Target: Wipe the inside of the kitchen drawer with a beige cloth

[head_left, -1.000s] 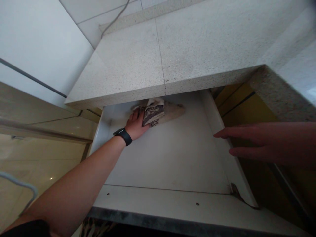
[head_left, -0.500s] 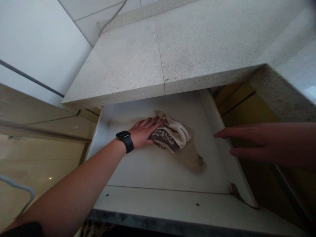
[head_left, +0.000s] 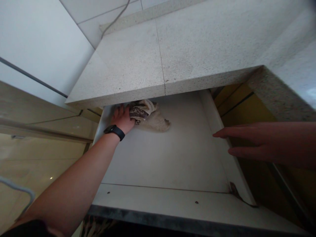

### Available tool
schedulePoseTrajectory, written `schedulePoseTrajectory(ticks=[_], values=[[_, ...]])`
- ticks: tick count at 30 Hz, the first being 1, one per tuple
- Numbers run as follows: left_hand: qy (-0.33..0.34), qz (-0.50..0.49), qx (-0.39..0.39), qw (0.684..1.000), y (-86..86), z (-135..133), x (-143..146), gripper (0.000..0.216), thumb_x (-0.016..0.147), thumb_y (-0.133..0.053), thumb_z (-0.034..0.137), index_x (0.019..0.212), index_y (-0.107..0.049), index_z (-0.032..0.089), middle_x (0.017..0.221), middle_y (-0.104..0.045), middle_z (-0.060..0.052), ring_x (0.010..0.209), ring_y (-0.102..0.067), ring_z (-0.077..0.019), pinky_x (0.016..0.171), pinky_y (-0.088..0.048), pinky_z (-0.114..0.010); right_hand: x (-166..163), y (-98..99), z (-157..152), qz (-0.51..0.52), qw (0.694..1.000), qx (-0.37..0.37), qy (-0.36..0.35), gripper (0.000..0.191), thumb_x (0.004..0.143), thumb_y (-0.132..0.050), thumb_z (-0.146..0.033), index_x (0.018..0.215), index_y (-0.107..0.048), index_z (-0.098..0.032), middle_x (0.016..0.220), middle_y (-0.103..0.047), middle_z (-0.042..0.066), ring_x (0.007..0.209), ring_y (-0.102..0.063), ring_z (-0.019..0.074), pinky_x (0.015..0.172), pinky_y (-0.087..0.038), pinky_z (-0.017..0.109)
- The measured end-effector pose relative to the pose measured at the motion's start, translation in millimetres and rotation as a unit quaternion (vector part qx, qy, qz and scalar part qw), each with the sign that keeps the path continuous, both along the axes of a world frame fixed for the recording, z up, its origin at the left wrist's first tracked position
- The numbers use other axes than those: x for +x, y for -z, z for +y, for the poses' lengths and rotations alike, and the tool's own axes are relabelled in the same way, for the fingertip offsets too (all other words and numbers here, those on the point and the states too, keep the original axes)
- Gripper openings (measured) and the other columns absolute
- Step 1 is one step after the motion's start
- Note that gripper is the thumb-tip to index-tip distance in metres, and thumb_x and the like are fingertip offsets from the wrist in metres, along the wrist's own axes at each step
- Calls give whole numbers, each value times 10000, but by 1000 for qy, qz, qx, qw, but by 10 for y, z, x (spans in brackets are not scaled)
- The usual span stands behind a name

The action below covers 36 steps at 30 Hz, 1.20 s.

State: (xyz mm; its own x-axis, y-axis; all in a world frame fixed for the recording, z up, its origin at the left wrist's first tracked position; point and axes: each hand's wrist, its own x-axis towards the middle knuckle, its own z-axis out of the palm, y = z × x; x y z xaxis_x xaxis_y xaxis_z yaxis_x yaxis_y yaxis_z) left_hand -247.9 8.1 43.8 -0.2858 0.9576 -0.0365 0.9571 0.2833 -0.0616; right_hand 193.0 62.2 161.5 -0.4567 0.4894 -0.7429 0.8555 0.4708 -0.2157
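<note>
My left hand (head_left: pixel 122 118), with a black watch on the wrist, presses a crumpled beige and brown patterned cloth (head_left: pixel 148 115) against the floor of an open white drawer (head_left: pixel 172 158), at its far left corner under the countertop edge. The fingers lie flat on the cloth. My right hand (head_left: pixel 249 141) reaches in from the right with fingers stretched out, touching the drawer's right side wall (head_left: pixel 219 131) and holding nothing.
A speckled stone countertop (head_left: pixel 172 52) overhangs the back of the drawer. A grey cable (head_left: pixel 116 18) runs along the tiled wall behind. Yellow cabinet interior (head_left: pixel 249 108) shows to the right. A glossy beige floor (head_left: pixel 37 164) lies at the left.
My left hand has swept the cloth from the drawer's middle back to the far left corner under the counter. The right hand has stayed on the drawer's side.
</note>
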Motion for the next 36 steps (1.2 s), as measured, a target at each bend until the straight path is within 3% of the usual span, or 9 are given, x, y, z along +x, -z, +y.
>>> schedulePoseTrajectory(ticks=[3, 7, 11, 17, 21, 25, 27, 31, 36], values=[[82, -37, 54, 995, 75, 21, 36, 727, 908, -514, 366, 1598, -361, 194, 1653, -332, -120, 1504, -329, -357, 1237, -286, -488, -31, -47, 0, 0, 1000, -6, 6, 894, 738, -391, -693, 1527, -504, -290, 1490, -492, 29, 1396, -485, 300, 1262, -347, 502], [116, -102, 20, 988, 172, 36, 69, 690, 916, -530, 423, 1540, -447, 140, 1572, -453, -153, 1437, -432, -326, 1218, -322, -464, -53, -78, 5, -4, 1000, -8, 2, 888, 737, -409, -686, 1532, -500, -301, 1483, -501, 22, 1384, -500, 297, 1258, -356, 493], [165, -144, 4, 976, 198, 43, 161, 737, 856, -624, 435, 1511, -479, 130, 1595, -436, -145, 1457, -413, -305, 1231, -303, -437, -26, -41, -1, -5, 1000, 5, -1, 897, 751, -364, -704, 1547, -480, -308, 1477, -508, 18, 1367, -517, 283, 1235, -386, 492], [229, -206, -35, 951, 113, -63, 694, 765, 856, -698, 464, 1538, -465, 208, 1665, -323, -135, 1517, -326, -312, 1246, -270, -462, -8, 32, 5, -3, 1000, 16, -14, 880, 774, -323, -737, 1550, -462, -346, 1494, -490, -19, 1387, -501, 249, 1242, -385, 451], [323, -229, -92, 914, 22, -226, 1055, 788, 842, -752, 500, 1547, -477, 281, 1681, -299, -109, 1525, -292, -337, 1252, -245, -503, -32, 18, 7, -33, 999, 3, -21, 972, 740, -277, -757, 1587, -423, -305, 1519, -460, -5, 1409, -478, 254, 1264, -350, 452], [418, -234, -152, 864, -38, -350, 1196, 774, 821, -778, 530, 1524, -481, 402, 1705, -257, -29, 1535, -247, -376, 1241, -193, -617, -43, 1, 4, -33, 999, 7, -19, 982, 730, -277, -766, 1586, -427, -308, 1522, -456, 2, 1412, -474, 269, 1263, -341, 475], [440, -226, -155, 855, -83, -358, 1187, 722, 800, -805, 484, 1467, -543, 393, 1671, -328, -27, 1506, -298, -361, 1244, -194, -600, -46, -5, 2, -33, 999, 9, -20, 971, 735, -273, -766, 1586, -423, -322, 1519, -460, -8, 1407, -480, 265, 1260, -345, 476], [428, -169, -134, 878, -253, -295, 1077, 499, 739, -832, 438, 1208, -714, 315, 1384, -571, -82, 1299, -490, -326, 1160, -354, -499, -47, -8, -5, -32, 999, 12, -12, 969, 723, -283, -768, 1565, -453, -320, 1500, -482, 6, 1393, -491, 278, 1251, -352, 489], [305, -68, -276, 909, -488, -246, 842, 578, 723, -754, 642, 1156, -737, 259, 1120, -694, -133, 1086, -632, -386, 932, -515, -535, 11, 66, -3, -16, 1000, 1, 6, 972, 695, -312, -770, 1545, -478, -329, 1484, -498, 10, 1380, -500, 295, 1248, -352, 514]])
